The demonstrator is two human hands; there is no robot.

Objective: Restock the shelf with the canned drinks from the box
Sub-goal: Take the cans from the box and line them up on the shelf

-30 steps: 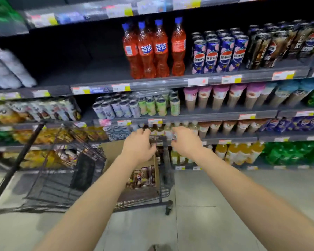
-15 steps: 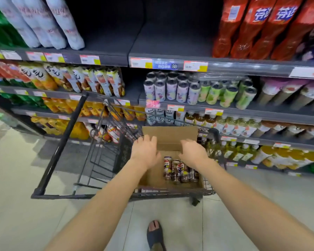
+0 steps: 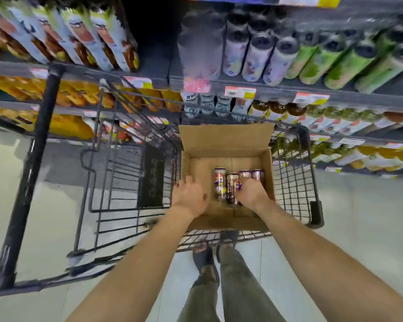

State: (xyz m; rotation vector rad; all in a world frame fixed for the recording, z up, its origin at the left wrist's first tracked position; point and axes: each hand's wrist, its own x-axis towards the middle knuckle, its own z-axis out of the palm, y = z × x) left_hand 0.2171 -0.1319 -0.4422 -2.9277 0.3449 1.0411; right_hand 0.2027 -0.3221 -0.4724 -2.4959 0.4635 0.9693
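Observation:
An open cardboard box (image 3: 226,141) sits in the right end of a black wire shopping cart (image 3: 296,182). Several canned drinks (image 3: 219,184) lie side by side on the box floor. My right hand (image 3: 251,195) is down inside the box, its fingers curled around the near end of one of the right-hand cans (image 3: 244,175). Spread over the box's left wall is my left hand (image 3: 190,198), holding nothing. The shelf (image 3: 265,92) stands just beyond the cart, with blurred rows of pale and green cans (image 3: 256,56).
Below that shelf are rows of bottled drinks (image 3: 316,117); bagged snacks (image 3: 84,36) fill the shelves to the left. The cart's thick handle bar (image 3: 30,173) runs down the left. My legs and feet (image 3: 219,263) stand on the pale tiled floor behind the cart.
The view has tipped down towards the cart and box. Both hands have dropped from above the box; the right one went in among the cans and curled onto one.

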